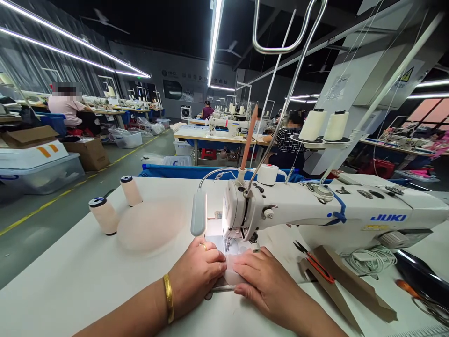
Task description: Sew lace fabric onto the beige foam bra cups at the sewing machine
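Note:
Under the lit needle area of the white sewing machine (291,208) lies a small piece of sheer pale pink fabric (230,271). My left hand (196,271), with a ring and a gold bracelet, has its fingers curled together at the fabric's left edge; its fingertips are partly hidden. On the fabric's right side my right hand (264,281) lies palm down, fingers stretched out flat and thumb apart. Both hands are just in front of the presser foot (228,244). A larger sheer pale pink piece (152,227) rests on the table to the left.
Two thread cones (104,216) stand at the table's left. A small lamp (199,213) hangs beside the needle. Right of my hands lie red-handled thread snips (317,266), brown card strips (354,283), a coiled cable (368,260) and scissors (430,306). Other people sit at machines beyond.

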Demonstrator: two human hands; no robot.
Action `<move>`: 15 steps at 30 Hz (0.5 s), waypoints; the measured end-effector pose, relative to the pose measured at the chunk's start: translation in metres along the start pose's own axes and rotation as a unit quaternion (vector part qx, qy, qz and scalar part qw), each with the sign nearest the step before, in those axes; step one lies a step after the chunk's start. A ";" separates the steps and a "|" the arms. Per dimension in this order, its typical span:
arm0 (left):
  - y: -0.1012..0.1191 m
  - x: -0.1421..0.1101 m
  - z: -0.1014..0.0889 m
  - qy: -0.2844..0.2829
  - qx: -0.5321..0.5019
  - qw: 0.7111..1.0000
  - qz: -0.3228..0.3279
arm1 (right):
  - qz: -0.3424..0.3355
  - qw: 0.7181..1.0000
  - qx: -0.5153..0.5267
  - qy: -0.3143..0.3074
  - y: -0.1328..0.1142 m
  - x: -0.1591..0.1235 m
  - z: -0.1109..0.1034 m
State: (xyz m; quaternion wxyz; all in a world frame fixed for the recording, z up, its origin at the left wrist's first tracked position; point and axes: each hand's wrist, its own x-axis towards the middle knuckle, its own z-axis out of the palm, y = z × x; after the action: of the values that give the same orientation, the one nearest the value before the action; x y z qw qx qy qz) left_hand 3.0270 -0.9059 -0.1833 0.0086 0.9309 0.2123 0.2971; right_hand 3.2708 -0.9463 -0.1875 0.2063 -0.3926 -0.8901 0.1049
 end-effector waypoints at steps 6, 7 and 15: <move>-0.003 0.000 0.002 -0.005 0.011 1.000 -0.002 | 0.002 1.000 -0.013 0.008 0.001 0.000 0.005; -0.003 0.000 0.003 -0.006 0.014 1.000 -0.005 | 0.007 1.000 -0.015 0.006 0.001 0.000 0.005; -0.011 0.000 0.007 -0.013 0.032 0.999 -0.028 | 0.057 0.997 -0.039 -0.026 0.003 0.008 0.005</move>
State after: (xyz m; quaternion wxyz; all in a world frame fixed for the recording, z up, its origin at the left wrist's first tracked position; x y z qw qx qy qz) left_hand 3.0263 -0.8951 -0.1907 -0.0100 0.9280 0.2475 0.2782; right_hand 3.2657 -0.9392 -0.1907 0.1615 -0.4474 -0.8748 0.0922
